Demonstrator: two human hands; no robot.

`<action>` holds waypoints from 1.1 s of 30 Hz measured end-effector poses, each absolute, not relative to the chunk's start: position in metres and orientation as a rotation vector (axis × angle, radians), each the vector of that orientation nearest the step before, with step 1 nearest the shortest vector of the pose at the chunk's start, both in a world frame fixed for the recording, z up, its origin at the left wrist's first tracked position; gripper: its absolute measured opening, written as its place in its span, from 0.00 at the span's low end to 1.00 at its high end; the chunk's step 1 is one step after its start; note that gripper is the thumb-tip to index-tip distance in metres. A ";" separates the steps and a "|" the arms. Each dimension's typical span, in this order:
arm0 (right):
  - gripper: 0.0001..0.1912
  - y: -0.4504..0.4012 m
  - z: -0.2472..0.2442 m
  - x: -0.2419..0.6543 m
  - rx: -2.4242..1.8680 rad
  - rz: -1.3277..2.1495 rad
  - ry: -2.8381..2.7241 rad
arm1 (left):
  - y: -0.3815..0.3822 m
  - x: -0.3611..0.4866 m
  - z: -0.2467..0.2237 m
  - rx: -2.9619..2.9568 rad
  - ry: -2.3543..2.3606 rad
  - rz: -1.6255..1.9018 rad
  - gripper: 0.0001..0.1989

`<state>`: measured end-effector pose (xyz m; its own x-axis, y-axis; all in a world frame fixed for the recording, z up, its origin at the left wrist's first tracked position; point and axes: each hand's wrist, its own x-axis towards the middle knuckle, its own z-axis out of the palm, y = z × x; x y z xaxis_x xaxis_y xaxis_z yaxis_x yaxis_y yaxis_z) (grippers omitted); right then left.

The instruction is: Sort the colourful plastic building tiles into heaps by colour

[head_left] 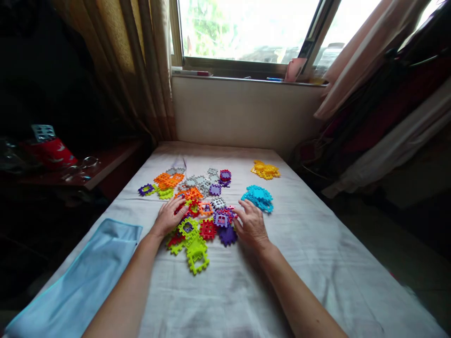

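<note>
My left hand (170, 216) rests at the left side of a mixed pile of notched plastic pieces, its fingers apart over red and orange ones. My right hand (251, 223) is at the pile's right side, fingers spread, its tips beside a light purple piece (221, 218) and just below a blue heap (259, 198). Between the hands lie a red piece (208, 229), a dark purple piece (227, 235) and green pieces (196, 249). Orange pieces (169, 180) and grey pieces (199, 183) lie farther back. A yellow heap (265, 169) sits apart at the back right.
The pieces lie on a bed with a pale sheet (303, 263). A light blue cloth (95, 277) is at the left. Beyond stand a side table (112, 162) with a red container (54, 153), a curtain (141, 61), a window sill and hanging clothes (373, 122).
</note>
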<state>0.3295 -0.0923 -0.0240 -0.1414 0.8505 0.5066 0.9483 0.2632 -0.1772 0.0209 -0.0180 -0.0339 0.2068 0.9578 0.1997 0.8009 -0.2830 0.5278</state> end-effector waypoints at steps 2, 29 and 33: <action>0.12 -0.099 -0.032 0.320 -1.573 -0.198 -2.040 | -0.030 0.031 -0.029 2.243 1.620 0.623 0.28; 0.17 -0.102 -0.057 0.324 -1.522 0.154 -1.769 | 0.030 0.029 0.002 1.950 2.312 0.296 0.22; 0.17 -0.102 -0.056 0.324 -1.517 0.171 -1.768 | 0.032 0.037 0.005 1.894 2.359 0.261 0.28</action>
